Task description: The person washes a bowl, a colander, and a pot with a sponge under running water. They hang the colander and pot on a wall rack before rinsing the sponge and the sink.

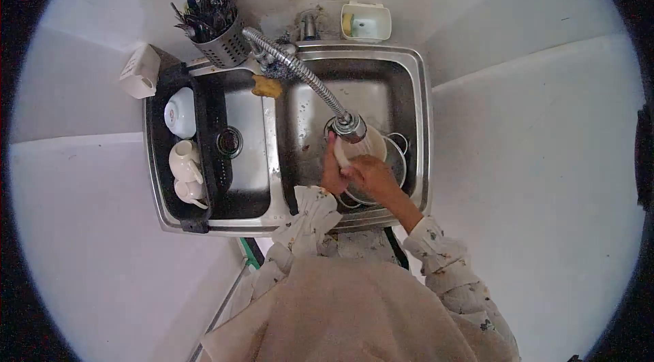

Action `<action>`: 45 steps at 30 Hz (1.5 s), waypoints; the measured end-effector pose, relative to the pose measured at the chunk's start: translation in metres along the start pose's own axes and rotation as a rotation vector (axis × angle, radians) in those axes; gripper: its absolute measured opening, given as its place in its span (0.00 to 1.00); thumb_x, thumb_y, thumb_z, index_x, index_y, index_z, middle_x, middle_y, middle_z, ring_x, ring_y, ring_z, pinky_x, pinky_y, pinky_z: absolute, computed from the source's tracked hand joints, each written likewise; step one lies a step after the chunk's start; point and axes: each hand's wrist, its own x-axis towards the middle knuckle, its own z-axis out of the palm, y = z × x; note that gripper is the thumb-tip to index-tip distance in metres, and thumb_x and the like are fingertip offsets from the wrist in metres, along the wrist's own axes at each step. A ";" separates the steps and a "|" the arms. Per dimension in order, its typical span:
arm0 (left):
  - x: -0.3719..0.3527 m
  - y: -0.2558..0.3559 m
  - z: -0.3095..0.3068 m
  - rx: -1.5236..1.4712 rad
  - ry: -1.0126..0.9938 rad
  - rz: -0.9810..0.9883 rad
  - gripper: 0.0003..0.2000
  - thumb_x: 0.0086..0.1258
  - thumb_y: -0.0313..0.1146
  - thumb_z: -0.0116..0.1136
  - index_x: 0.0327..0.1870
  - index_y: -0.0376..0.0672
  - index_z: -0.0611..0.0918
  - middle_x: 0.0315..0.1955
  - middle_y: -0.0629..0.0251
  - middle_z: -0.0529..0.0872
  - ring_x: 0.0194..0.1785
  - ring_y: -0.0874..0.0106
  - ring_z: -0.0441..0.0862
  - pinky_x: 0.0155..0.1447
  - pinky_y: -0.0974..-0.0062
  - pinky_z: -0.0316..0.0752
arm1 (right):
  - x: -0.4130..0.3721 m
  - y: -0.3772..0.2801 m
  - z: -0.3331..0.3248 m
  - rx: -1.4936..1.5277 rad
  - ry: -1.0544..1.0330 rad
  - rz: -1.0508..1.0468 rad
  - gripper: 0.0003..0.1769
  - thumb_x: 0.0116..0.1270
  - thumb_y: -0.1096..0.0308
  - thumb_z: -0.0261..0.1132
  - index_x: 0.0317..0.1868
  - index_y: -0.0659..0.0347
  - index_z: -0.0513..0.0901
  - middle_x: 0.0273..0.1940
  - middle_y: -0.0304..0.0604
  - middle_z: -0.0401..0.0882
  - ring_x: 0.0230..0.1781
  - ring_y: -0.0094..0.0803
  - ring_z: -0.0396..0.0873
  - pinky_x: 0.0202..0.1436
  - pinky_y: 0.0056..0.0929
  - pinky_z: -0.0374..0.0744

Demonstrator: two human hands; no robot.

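Observation:
Both hands are over the right sink basin [303, 100], under the faucet head [351, 129], and water runs down from it. My left hand [332, 168] holds a pale, light-coloured item [341, 153] whose full shape I cannot make out. Beside it, my right hand [373, 177] is closed at the lower end of the same item, its fingertips partly hidden. Below and behind the hands, a round metal pot [399, 166] with loop handles lies in the basin, and a cream round dish [375, 144] shows within it.
A black rack [204, 188] in the left basin holds a white bowl [180, 113] and cream cups [184, 161]. Behind are a cutlery holder [226, 46], a flexible faucet hose [300, 69], a yellow sponge [266, 87] and a white caddy [377, 21].

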 end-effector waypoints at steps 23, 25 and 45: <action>-0.017 0.015 0.031 0.431 0.382 0.255 0.25 0.69 0.56 0.39 0.56 0.47 0.70 0.49 0.64 0.78 0.49 0.67 0.77 0.48 0.67 0.76 | 0.005 -0.013 0.001 -0.116 -0.187 -0.016 0.18 0.63 0.58 0.57 0.43 0.66 0.77 0.39 0.54 0.78 0.41 0.47 0.77 0.44 0.41 0.73; -0.016 0.016 0.032 0.234 0.421 0.047 0.26 0.69 0.57 0.37 0.58 0.47 0.69 0.50 0.63 0.77 0.51 0.66 0.76 0.50 0.65 0.75 | 0.010 -0.016 0.001 -0.226 -0.053 0.010 0.19 0.62 0.57 0.58 0.42 0.66 0.78 0.38 0.55 0.79 0.40 0.48 0.77 0.44 0.40 0.73; -0.025 0.015 0.020 0.119 0.456 0.194 0.23 0.66 0.54 0.45 0.51 0.47 0.74 0.45 0.65 0.80 0.49 0.66 0.78 0.51 0.64 0.74 | 0.016 -0.028 0.042 1.180 0.560 0.541 0.21 0.64 0.57 0.60 0.50 0.63 0.73 0.46 0.42 0.76 0.44 0.31 0.75 0.50 0.32 0.73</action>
